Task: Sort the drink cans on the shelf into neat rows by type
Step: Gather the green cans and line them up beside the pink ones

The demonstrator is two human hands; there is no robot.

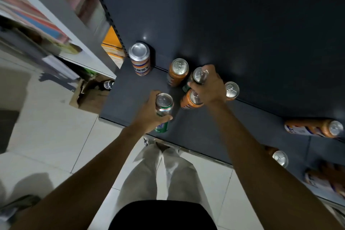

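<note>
On the dark shelf (130, 97), the left hand (149, 115) has its fingers clamped round a green can (163, 112) standing near the front edge. The right hand (209, 86) grips a silver-topped can (198, 75) from above, fingers curled on its rim. Just beside those fingers stand two orange cans (177, 71); an orange-and-white can (140, 59) stands apart.

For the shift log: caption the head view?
Left hand grips green can; right hand grips another can.

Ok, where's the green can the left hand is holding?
Head view, left of centre: the green can stands near the shelf front edge, in the left hand, just left of an orange can.
</note>
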